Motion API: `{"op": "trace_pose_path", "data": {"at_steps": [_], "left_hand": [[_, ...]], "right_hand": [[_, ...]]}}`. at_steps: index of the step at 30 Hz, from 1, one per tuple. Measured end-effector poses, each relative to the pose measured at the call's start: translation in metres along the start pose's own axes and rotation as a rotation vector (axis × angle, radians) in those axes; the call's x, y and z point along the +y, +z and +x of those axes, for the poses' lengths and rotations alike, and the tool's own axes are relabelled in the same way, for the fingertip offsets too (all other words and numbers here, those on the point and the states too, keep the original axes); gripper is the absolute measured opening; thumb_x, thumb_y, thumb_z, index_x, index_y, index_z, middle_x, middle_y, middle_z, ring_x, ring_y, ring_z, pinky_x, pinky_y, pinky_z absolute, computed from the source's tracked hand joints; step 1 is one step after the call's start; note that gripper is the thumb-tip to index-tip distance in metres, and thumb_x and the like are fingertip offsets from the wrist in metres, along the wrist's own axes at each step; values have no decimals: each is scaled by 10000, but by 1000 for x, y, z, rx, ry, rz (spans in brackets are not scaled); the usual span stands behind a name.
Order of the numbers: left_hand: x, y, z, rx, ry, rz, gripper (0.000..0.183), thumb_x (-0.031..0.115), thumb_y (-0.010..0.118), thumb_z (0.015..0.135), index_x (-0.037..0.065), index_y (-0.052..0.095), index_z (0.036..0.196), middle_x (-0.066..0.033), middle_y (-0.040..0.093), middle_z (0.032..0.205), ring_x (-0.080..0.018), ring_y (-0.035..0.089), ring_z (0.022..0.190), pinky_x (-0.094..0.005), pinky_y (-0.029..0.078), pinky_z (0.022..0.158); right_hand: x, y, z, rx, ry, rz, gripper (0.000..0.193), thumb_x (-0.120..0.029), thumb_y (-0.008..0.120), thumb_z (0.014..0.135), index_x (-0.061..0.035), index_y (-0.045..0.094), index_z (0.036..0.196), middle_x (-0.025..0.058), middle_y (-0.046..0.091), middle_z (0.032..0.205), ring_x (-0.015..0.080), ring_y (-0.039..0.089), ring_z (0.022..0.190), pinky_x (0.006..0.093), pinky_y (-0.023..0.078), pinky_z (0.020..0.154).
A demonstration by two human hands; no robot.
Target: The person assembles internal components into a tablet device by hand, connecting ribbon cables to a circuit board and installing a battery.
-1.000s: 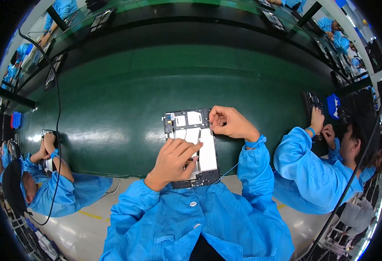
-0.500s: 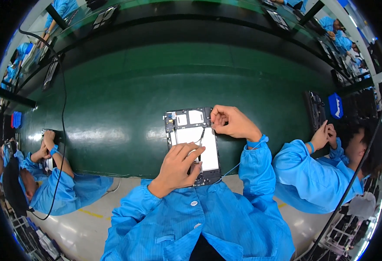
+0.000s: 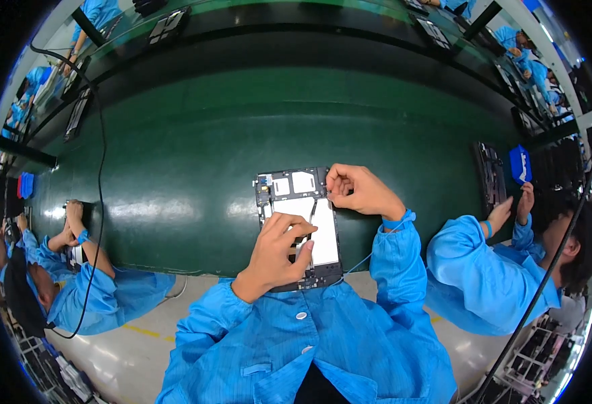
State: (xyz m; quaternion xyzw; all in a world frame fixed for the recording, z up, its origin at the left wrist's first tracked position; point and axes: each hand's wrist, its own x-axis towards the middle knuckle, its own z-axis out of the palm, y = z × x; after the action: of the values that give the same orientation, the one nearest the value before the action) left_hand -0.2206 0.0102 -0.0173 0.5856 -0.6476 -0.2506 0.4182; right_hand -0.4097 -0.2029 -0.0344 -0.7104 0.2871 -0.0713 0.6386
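Note:
An opened tablet-like device (image 3: pixel 325 232), black-framed with large white panels, lies at the green table's near edge in front of me. At its upper end are a dark board section and silvery plates. A thin black strip runs lengthwise over the white panels. My left hand (image 3: pixel 277 252) rests over the lower left part of the device; thumb and forefinger are spread apart, with nothing visible between them. At the upper right corner, my right hand (image 3: pixel 360 190) has its fingertips pinched together against the frame's edge. Whatever lies between those fingertips is hidden.
The green table (image 3: pixel 208 135) stretches away to a dark raised shelf (image 3: pixel 255 37). On the right, a co-worker sits by a dark device (image 3: pixel 489 175) and a blue bin (image 3: pixel 520 164). Another co-worker works at left, behind a hanging black cable (image 3: pixel 100 161).
My left hand's forefinger and thumb have parted and lifted slightly off the device. My right hand stays at the corner. The co-worker on the right has moved a hand toward the blue bin.

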Motion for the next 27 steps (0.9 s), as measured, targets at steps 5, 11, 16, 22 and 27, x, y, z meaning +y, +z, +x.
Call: {"op": "trace_pose_path", "data": {"at_steps": [5, 11, 16, 22, 27], "left_hand": [[-4, -4, 2, 11, -4, 2, 223, 77, 766, 907, 38, 788, 1125, -138, 710, 1150, -321, 679, 1006, -453, 536, 918], [2, -13, 4, -20, -84, -73, 270, 88, 770, 903, 53, 798, 1169, -136, 690, 1148, -292, 718, 839, -421, 569, 777], [6, -8, 10, 213, -116, 145, 328, 110, 770, 887, 74, 804, 1211, -127, 676, 1157, -272, 654, 769, -413, 548, 720], [7, -3, 25, 281, 257, 467, 342, 123, 796, 835, 80, 828, 1173, -72, 672, 1033, -264, 586, 863, -412, 455, 740], [-2, 15, 29, 166, 180, 423, 322, 143, 789, 876, 87, 833, 1190, -62, 634, 971, -267, 582, 878, -427, 421, 755]], "right_hand": [[-1, -1, 0, 5, -14, -26, 191, -44, 834, 905, -26, 673, 1005, -36, 630, 832, 47, 553, 766, 245, 483, 698], [-2, -1, -1, 7, -17, -26, 195, -49, 837, 904, -22, 673, 1006, -36, 630, 828, 49, 551, 761, 247, 484, 696], [-4, -1, -1, 3, -19, -31, 194, -45, 834, 902, -21, 673, 1008, -37, 627, 829, 49, 551, 763, 247, 487, 702], [-5, -1, -2, -2, 2, -16, 204, -29, 824, 895, -24, 667, 1026, -32, 627, 850, 55, 559, 784, 247, 496, 722], [-4, -1, -2, 9, 4, -29, 243, -18, 820, 889, -28, 658, 1070, -29, 624, 868, 64, 572, 797, 248, 504, 732]]}}
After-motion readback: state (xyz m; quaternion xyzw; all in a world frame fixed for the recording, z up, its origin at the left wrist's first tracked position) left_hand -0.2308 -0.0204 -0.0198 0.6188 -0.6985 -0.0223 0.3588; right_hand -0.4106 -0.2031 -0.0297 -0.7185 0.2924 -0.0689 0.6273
